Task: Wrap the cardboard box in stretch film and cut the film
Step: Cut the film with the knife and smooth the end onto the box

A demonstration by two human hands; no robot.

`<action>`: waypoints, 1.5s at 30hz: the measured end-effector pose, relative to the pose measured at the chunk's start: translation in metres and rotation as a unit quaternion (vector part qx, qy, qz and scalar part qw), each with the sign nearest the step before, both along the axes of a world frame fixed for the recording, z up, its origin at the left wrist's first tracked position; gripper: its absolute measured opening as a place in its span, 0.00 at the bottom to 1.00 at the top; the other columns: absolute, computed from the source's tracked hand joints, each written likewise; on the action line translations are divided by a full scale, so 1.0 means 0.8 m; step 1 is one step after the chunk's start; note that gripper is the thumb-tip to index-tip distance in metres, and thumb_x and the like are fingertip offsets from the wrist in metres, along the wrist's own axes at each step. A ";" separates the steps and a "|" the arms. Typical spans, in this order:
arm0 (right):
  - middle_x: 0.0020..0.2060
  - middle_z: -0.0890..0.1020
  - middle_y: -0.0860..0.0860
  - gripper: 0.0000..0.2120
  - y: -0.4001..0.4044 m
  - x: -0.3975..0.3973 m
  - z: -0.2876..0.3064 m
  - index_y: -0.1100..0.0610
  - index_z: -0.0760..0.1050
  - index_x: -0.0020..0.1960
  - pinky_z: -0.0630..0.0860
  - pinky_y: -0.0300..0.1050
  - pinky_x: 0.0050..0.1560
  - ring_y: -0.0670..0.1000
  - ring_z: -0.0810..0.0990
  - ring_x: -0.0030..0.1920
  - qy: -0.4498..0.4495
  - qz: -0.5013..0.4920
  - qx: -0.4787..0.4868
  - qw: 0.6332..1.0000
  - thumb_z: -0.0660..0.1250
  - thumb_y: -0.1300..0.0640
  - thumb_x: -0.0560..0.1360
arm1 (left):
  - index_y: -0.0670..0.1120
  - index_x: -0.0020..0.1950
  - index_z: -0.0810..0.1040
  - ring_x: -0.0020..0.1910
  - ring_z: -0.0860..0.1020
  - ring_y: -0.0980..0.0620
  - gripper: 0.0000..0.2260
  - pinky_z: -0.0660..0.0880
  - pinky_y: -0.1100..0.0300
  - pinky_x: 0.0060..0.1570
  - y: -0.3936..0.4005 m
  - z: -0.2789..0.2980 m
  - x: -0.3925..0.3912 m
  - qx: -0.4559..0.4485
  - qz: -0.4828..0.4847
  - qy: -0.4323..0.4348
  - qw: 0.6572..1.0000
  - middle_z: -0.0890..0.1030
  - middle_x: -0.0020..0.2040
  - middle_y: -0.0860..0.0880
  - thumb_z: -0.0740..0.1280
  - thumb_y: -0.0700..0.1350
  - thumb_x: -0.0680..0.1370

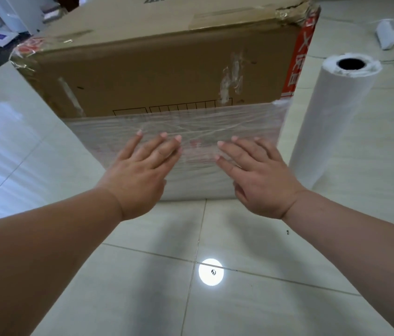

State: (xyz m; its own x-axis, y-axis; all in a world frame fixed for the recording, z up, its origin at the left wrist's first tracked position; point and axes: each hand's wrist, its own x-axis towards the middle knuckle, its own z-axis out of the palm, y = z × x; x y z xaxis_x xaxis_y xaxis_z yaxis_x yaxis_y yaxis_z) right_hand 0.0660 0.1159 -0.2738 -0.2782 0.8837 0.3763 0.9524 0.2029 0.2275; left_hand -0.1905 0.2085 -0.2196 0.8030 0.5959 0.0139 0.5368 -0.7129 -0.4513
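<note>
**Both hands flat on the wrapped band of the box**

Neither grip is closing on anything: the left hand and the right hand are lying open, fingers straight and slightly spread, pressing side by side against the stretch film on the near face of the cardboard box. The fingertips are pointing up the face, and a narrow gap is showing between the two hands.

The box is sitting on the tiled floor, directly ahead, with its near face turned toward the camera. The film is covering only the lower part of that face as a cloudy, wrinkled band, running around the right corner; the brown cardboard above it is showing bare, with old tape scraps, a printed grid line and a red strip with white characters down the right edge. The top right corner is looking crushed and torn.

The film roll is standing upright on the floor just beside the box's right corner, its hollow core facing up. Open tiles are lying to the left of the box and in front of it, where a round light reflection is glaring. A small white object is lying farther off on the right.
</note>
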 end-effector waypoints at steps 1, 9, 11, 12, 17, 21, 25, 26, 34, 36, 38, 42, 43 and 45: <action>0.75 0.66 0.53 0.29 0.005 0.002 0.000 0.53 0.69 0.72 0.55 0.60 0.72 0.58 0.63 0.74 -0.003 -0.012 -0.006 1.000 0.62 0.53 0.71 | 0.50 0.77 0.37 0.77 0.36 0.48 0.30 0.37 0.42 0.74 0.002 -0.001 0.004 -0.004 0.013 0.014 1.000 0.35 0.78 0.50 0.49 0.54 0.80; 0.73 0.68 0.54 0.30 0.008 0.000 0.015 0.53 0.71 0.71 0.56 0.57 0.69 0.58 0.63 0.72 0.045 -0.040 0.081 0.995 0.64 0.55 0.69 | 0.49 0.78 0.42 0.78 0.41 0.47 0.31 0.42 0.41 0.75 0.003 -0.003 0.004 0.021 0.025 -0.067 0.997 0.41 0.79 0.49 0.52 0.54 0.79; 0.75 0.66 0.52 0.30 0.016 -0.007 0.012 0.52 0.68 0.73 0.53 0.59 0.72 0.57 0.62 0.75 0.002 0.002 0.051 0.999 0.61 0.52 0.71 | 0.50 0.77 0.36 0.77 0.36 0.47 0.30 0.38 0.41 0.74 0.005 -0.008 0.010 0.022 -0.018 -0.007 1.000 0.35 0.78 0.49 0.48 0.55 0.80; 0.76 0.65 0.51 0.30 0.019 -0.004 0.015 0.52 0.67 0.74 0.50 0.58 0.73 0.56 0.61 0.75 -0.008 -0.005 0.044 0.999 0.60 0.52 0.72 | 0.50 0.76 0.33 0.76 0.32 0.48 0.30 0.36 0.41 0.74 0.008 -0.004 0.012 0.022 -0.004 0.009 1.000 0.32 0.77 0.50 0.46 0.56 0.80; 0.75 0.64 0.53 0.31 0.012 0.008 0.023 0.53 0.68 0.73 0.52 0.58 0.71 0.56 0.60 0.75 0.064 -0.100 0.099 0.988 0.64 0.54 0.70 | 0.50 0.77 0.35 0.77 0.36 0.49 0.31 0.39 0.40 0.74 0.018 0.009 -0.012 0.055 0.050 -0.073 0.995 0.34 0.78 0.51 0.48 0.55 0.80; 0.74 0.67 0.53 0.31 0.015 -0.011 0.001 0.53 0.68 0.73 0.54 0.56 0.70 0.59 0.65 0.73 0.016 -0.006 0.031 0.999 0.64 0.53 0.69 | 0.51 0.77 0.35 0.78 0.38 0.47 0.30 0.38 0.41 0.74 0.004 -0.015 -0.010 0.018 -0.010 -0.007 1.000 0.36 0.78 0.50 0.48 0.56 0.80; 0.74 0.67 0.54 0.33 0.006 -0.001 -0.001 0.52 0.68 0.73 0.52 0.53 0.68 0.59 0.62 0.73 0.091 -0.112 0.038 0.989 0.65 0.56 0.67 | 0.51 0.79 0.44 0.78 0.44 0.45 0.32 0.42 0.43 0.75 0.003 -0.011 -0.016 -0.003 0.072 -0.105 0.992 0.44 0.80 0.49 0.55 0.54 0.79; 0.73 0.68 0.55 0.32 0.002 -0.004 -0.007 0.53 0.70 0.72 0.54 0.54 0.67 0.59 0.63 0.72 0.075 -0.093 0.036 0.992 0.65 0.56 0.67 | 0.50 0.79 0.47 0.78 0.48 0.45 0.31 0.44 0.43 0.75 -0.001 -0.014 -0.016 -0.008 0.040 -0.091 0.995 0.48 0.80 0.48 0.56 0.52 0.79; 0.77 0.61 0.52 0.33 -0.014 0.024 -0.027 0.54 0.69 0.72 0.45 0.60 0.73 0.56 0.58 0.77 0.011 -0.121 -0.013 0.992 0.69 0.57 0.67 | 0.50 0.76 0.32 0.77 0.34 0.49 0.32 0.33 0.41 0.73 0.009 -0.037 -0.013 -0.017 0.069 0.034 0.997 0.31 0.76 0.52 0.51 0.53 0.80; 0.77 0.62 0.54 0.33 -0.021 0.019 -0.036 0.53 0.69 0.72 0.49 0.61 0.72 0.57 0.60 0.76 -0.002 -0.082 -0.026 0.996 0.69 0.57 0.67 | 0.50 0.77 0.36 0.77 0.36 0.48 0.32 0.34 0.41 0.73 -0.001 -0.045 -0.018 -0.012 0.026 0.010 1.000 0.34 0.77 0.51 0.52 0.52 0.79; 0.76 0.64 0.54 0.32 -0.018 0.012 -0.050 0.53 0.71 0.72 0.50 0.63 0.72 0.58 0.62 0.75 -0.038 -0.030 -0.077 0.996 0.68 0.57 0.67 | 0.50 0.78 0.40 0.76 0.37 0.49 0.32 0.35 0.41 0.73 -0.009 -0.057 -0.011 -0.030 -0.019 0.041 0.998 0.36 0.77 0.51 0.53 0.51 0.79; 0.76 0.65 0.52 0.32 -0.009 0.035 -0.054 0.54 0.71 0.71 0.48 0.63 0.73 0.56 0.63 0.75 -0.044 -0.075 -0.101 0.991 0.69 0.57 0.67 | 0.50 0.78 0.37 0.77 0.35 0.50 0.32 0.34 0.40 0.72 0.010 -0.058 -0.007 -0.012 0.067 0.050 0.996 0.34 0.77 0.52 0.51 0.55 0.80; 0.75 0.66 0.52 0.32 -0.014 0.042 -0.055 0.54 0.71 0.71 0.47 0.62 0.73 0.57 0.63 0.75 -0.023 -0.096 -0.091 0.991 0.69 0.58 0.67 | 0.50 0.78 0.39 0.78 0.38 0.49 0.32 0.35 0.39 0.73 0.014 -0.056 -0.011 -0.004 0.062 0.047 0.997 0.37 0.78 0.51 0.53 0.54 0.79; 0.73 0.68 0.55 0.32 -0.026 0.039 -0.063 0.55 0.73 0.69 0.50 0.61 0.71 0.59 0.65 0.73 0.010 -0.103 -0.073 0.992 0.71 0.58 0.64 | 0.49 0.79 0.52 0.78 0.51 0.46 0.32 0.40 0.39 0.73 0.012 -0.061 -0.021 0.007 0.023 0.021 1.000 0.51 0.79 0.49 0.59 0.51 0.77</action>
